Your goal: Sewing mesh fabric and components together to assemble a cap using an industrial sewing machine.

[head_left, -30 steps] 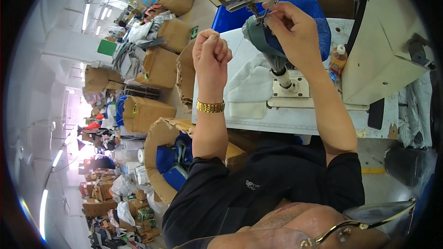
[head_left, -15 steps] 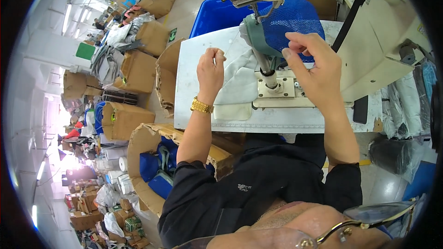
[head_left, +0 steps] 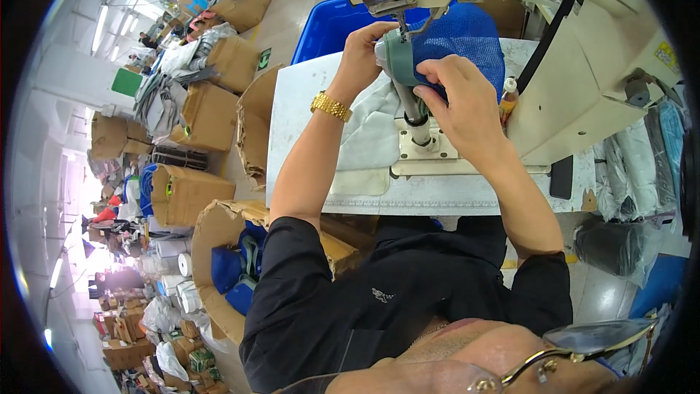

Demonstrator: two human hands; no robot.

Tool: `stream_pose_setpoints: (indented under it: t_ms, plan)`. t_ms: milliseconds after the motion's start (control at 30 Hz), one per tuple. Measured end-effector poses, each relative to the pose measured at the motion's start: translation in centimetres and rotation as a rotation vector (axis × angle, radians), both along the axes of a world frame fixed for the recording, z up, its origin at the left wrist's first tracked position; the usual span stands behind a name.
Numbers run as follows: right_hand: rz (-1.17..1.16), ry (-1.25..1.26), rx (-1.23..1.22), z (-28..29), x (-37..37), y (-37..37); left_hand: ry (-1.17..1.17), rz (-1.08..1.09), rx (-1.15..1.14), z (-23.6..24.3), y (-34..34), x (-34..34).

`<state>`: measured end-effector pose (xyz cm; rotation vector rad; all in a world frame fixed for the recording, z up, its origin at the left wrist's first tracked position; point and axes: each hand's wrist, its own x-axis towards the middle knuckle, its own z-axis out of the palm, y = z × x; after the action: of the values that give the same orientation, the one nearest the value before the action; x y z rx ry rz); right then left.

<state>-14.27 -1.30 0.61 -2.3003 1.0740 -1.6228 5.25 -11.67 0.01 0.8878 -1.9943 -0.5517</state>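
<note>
A blue mesh piece [head_left: 467, 38] with a grey-green band [head_left: 399, 60] sits over the post [head_left: 415, 111] of a cream sewing machine [head_left: 583, 80], under the needle [head_left: 402, 23]. On its left side, my left hand [head_left: 362, 56], with a gold watch on the wrist, holds the pale edge of the band; some of its fingertips are hidden behind the piece. My right hand [head_left: 461, 98] has its fingers curled in at the lower right of the band, thumb and forefinger gripping the mesh edge. White cloth [head_left: 372, 128] lies on the table left of the post.
A blue plastic bin [head_left: 315, 29] stands beyond the white table [head_left: 299, 102]. Cardboard boxes line the left, one [head_left: 211, 248] holding blue pieces. A small bottle [head_left: 508, 98] stands beside the machine, and a dark phone-like slab [head_left: 561, 177] lies at the table's right.
My left hand has moved up and right from above the table to the band. My right hand has moved left and slightly down onto the mesh edge.
</note>
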Motion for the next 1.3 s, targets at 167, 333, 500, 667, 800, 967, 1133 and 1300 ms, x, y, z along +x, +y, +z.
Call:
stream_pose_setpoints:
  t_ms: [167,333,500,667,800,967,1133,1300]
  plan:
    - [0.09,0.075,0.004,0.3,-1.0,0.2,0.37,0.16,-0.017,0.1,-0.5,-0.9]
    - [0.168,0.159,0.037,-0.6,-2.4,2.2,0.49,0.128,-0.047,2.1,2.5,-0.9]
    - [0.16,0.242,0.063,-2.0,-3.4,2.6,0.322,0.116,-0.187,1.6,5.3,-0.7]
    - [0.145,0.297,0.043,-2.4,-4.5,2.4,0.344,0.157,-0.179,1.3,7.3,-0.7]
    - [0.056,0.292,0.097,-2.7,-5.5,2.1,0.248,0.187,-0.272,1.5,8.4,-0.7]
    - [-0.022,0.103,0.115,-0.7,-5.3,1.8,0.004,0.288,-0.531,1.6,9.6,-1.0]
    - [0.037,-0.063,0.072,0.9,-3.5,0.8,-0.081,0.296,-0.66,2.0,9.5,-1.2]
    - [0.137,-0.136,0.079,0.3,-2.2,-0.4,-0.029,0.298,-0.592,2.6,9.0,-1.3]
